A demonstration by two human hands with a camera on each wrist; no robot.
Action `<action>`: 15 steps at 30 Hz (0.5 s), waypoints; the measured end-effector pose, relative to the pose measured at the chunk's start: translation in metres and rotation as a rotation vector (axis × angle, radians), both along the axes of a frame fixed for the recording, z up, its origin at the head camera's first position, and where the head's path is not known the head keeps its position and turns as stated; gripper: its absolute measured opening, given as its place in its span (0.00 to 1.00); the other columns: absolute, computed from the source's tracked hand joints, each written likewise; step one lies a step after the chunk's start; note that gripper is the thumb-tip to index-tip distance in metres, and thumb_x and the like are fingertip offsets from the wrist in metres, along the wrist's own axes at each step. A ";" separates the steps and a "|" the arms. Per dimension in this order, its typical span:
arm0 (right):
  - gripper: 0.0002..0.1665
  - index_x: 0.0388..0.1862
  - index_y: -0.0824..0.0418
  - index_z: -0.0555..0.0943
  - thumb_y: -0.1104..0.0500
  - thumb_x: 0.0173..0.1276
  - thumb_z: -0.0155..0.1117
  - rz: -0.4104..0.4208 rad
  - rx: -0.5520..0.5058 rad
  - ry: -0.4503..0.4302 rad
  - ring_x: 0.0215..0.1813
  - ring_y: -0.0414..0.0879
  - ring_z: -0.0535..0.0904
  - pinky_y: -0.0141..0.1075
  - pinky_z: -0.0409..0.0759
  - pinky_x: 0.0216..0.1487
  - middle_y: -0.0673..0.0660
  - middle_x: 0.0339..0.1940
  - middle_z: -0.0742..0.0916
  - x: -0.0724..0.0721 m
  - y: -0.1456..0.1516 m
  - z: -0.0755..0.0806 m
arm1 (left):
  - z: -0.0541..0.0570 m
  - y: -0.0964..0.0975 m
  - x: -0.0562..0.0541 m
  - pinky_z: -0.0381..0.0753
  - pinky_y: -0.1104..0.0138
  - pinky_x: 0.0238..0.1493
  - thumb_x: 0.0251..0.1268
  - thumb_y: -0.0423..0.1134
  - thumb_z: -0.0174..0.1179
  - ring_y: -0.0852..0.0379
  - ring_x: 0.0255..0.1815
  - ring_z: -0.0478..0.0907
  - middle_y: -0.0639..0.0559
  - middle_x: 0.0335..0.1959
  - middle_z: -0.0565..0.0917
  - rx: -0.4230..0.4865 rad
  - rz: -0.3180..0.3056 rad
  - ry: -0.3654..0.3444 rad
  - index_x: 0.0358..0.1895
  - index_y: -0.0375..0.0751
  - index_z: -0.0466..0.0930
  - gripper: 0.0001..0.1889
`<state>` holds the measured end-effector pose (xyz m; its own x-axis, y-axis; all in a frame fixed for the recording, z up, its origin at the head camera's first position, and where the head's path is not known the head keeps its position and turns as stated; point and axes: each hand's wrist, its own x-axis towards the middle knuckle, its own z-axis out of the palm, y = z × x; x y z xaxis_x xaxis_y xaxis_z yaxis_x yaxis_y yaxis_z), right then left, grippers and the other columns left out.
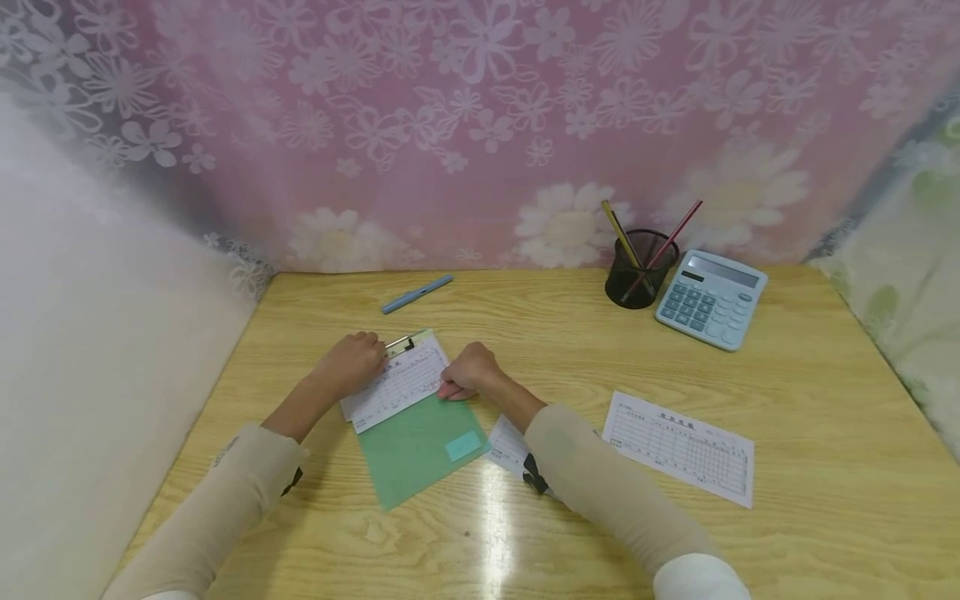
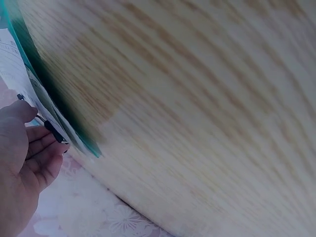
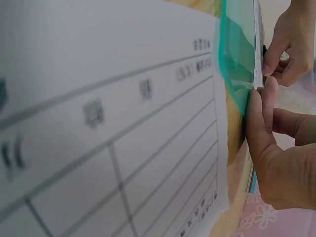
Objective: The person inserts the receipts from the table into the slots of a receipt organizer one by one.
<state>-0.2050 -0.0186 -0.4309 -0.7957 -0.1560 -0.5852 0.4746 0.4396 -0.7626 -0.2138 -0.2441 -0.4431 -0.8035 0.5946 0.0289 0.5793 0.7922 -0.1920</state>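
Note:
A green clipboard [image 1: 420, 454] with a light-blue label [image 1: 462, 447] lies tilted on the table, a white printed form [image 1: 405, 383] across its upper half. At its top edge is a wire clip [image 1: 399, 342] with black ends. My left hand [image 1: 358, 362] pinches that clip, thumb on one side and fingers on the other, as the left wrist view shows. With curled fingers my right hand [image 1: 472, 371] pinches the form's right edge, beside the clipboard's edge. In the right wrist view, both hands work close together along the clipboard's edge.
Another printed form [image 1: 678, 446] lies to the right, and one more sheet [image 1: 510, 446] is partly hidden under my right forearm. A blue pen [image 1: 417, 294] lies behind the clipboard. At the back right stand a black mesh pencil cup [image 1: 632, 279] and a light-blue calculator [image 1: 712, 300].

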 end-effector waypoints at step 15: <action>0.07 0.27 0.70 0.82 0.68 0.62 0.61 -0.016 0.018 0.008 0.27 0.47 0.87 0.33 0.84 0.30 0.61 0.24 0.88 -0.005 -0.003 -0.003 | -0.001 0.001 0.002 0.80 0.58 0.38 0.64 0.35 0.59 0.50 0.32 0.78 0.45 0.30 0.81 0.033 -0.010 0.015 0.33 0.33 0.82 0.08</action>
